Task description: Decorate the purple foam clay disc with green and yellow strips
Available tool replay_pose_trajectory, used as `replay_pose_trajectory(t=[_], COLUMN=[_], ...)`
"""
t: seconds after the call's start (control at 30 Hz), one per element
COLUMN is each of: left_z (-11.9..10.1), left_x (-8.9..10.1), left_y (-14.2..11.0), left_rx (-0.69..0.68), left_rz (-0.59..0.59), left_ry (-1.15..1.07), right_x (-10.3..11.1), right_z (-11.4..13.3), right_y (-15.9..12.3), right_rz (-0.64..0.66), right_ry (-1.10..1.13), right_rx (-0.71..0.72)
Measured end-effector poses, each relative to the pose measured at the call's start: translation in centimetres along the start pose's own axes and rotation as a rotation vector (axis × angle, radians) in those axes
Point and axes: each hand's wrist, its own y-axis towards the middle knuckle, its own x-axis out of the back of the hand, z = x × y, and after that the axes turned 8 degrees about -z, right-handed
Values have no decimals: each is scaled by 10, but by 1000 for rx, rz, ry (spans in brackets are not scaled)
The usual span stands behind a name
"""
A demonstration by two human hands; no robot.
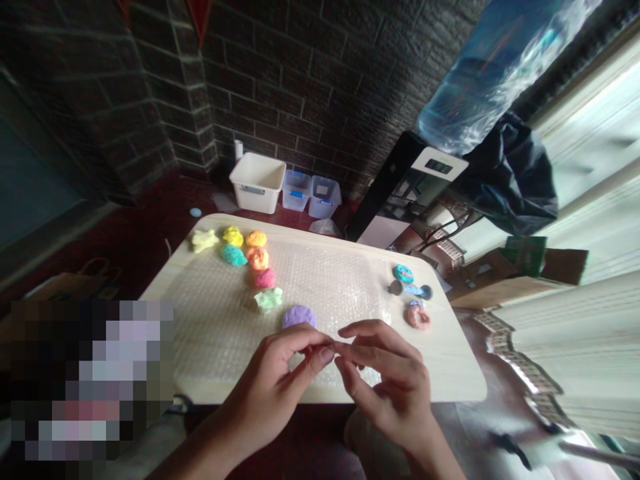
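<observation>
My left hand (pixel 287 370) has its thumb and index finger pressed together above the table's near part; whatever they pinch is too small to make out. From the right, my right hand (pixel 387 377) meets these fingertips with its index finger, its thumb and other fingers held apart. Just beyond my left hand lies a flat purple clay disc (pixel 299 317), partly hidden by the fingers. Farther left are clay lumps: pale green (pixel 269 300), pink-red (pixel 265 278), orange (pixel 258 258), light orange (pixel 257 238), teal (pixel 233 255), yellow (pixel 233 235) and cream (pixel 204 241).
Bubble wrap (pixel 330 280) covers much of the light wooden table (pixel 460 360). At its right lie a teal clay disc (pixel 403 273), a grey-ended dumbbell-shaped piece (pixel 413 291) and a pink clay ring (pixel 419 317). Behind stand a white basket (pixel 257 183), clear bins (pixel 324 197) and a water dispenser (pixel 400 187).
</observation>
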Motion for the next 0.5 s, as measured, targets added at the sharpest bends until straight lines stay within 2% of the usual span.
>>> replay_pose_trajectory(t=[0.2, 0.5], left_z=[0, -2], left_x=[0, 0], left_y=[-2, -3], left_rx=[19, 6], left_rz=[24, 62], left_ry=[0, 18], right_x=[1, 2], right_z=[-4, -6], right_y=[-4, -3], right_rz=[-27, 0], right_ry=[90, 109], right_rx=[-70, -172])
